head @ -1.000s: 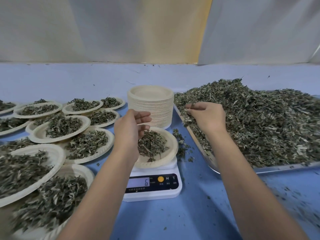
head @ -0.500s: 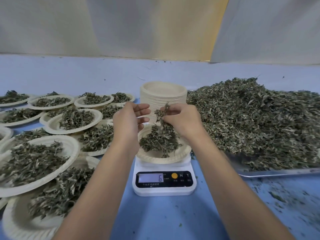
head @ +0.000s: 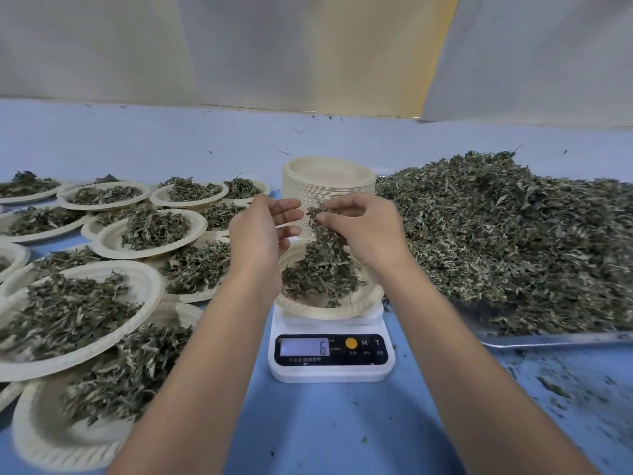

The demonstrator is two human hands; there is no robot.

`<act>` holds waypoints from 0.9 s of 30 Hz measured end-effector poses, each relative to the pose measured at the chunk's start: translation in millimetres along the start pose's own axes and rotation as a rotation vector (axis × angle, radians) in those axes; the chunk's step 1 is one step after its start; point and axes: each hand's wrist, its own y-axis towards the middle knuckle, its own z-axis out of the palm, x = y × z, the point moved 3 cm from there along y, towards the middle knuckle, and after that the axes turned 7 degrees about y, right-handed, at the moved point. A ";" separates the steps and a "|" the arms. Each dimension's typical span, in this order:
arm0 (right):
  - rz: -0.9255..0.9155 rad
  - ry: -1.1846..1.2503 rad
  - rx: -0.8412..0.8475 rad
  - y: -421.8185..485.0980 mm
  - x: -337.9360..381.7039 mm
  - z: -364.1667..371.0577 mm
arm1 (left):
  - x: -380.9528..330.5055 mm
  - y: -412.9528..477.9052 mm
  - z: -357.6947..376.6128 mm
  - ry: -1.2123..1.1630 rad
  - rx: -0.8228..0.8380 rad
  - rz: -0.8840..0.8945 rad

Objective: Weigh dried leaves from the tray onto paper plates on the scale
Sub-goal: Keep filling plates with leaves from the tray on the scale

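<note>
While the right hand (head: 363,231) hangs over the paper plate (head: 366,301) on the scale (head: 332,370), its thumb and curled fingers pinch a clump of dried leaves (head: 320,217). Strands trail down from the clump to the pile already lying on that plate. Left hand (head: 260,231) is just left of the clump, palm turned toward it, fingers straight and slightly spread, gripping nothing. Cannot tell whether its fingertips touch the leaves. Plate sits on top of the white scale; display reads 6. Stack of empty plates (head: 329,176) stands directly behind the scale. Tray (head: 548,339) lies to the right of the scale, metal rim visible along its near edge, loaded with a big leaf heap (head: 513,234). Filled plates (head: 150,231) overlap each other across the left side of the blue table (head: 342,426). Loose leaf crumbs (head: 555,389) are scattered on the table in front of the tray. Pale curtain (head: 239,46) hangs behind the table.
</note>
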 end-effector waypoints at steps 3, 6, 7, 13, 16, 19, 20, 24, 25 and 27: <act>0.010 0.033 0.020 -0.9 2.8 0.7 | -1.1 -0.4 1.1 -0.003 0.001 -0.003; 0.055 0.119 0.041 -1.4 3.7 1.0 | -1.6 -0.4 0.4 -0.010 0.000 -0.001; 0.066 0.151 0.044 -1.3 3.9 0.6 | -1.6 -0.6 -0.3 -0.012 0.000 0.003; 0.142 0.252 0.099 -3.7 4.3 0.2 | -1.3 0.4 -2.9 -0.003 -0.006 0.005; 0.165 0.265 0.106 -4.1 4.4 0.4 | -0.6 1.1 -2.4 0.001 -0.005 0.001; 0.177 0.262 0.105 -5.0 4.0 0.6 | -0.5 1.1 -2.9 0.003 -0.007 0.001; 0.180 0.255 0.101 -5.3 3.8 0.5 | -0.5 1.3 -3.1 0.004 -0.008 0.001; 0.184 0.271 0.089 -4.8 5.9 -0.6 | 0.0 1.2 -3.1 0.012 -0.009 -0.003; 0.175 0.284 0.079 -4.4 7.0 -1.3 | 0.1 1.2 -3.0 0.011 -0.009 -0.004; 0.155 0.299 0.065 -4.2 8.1 -1.9 | 0.0 0.9 -3.1 0.008 -0.009 -0.001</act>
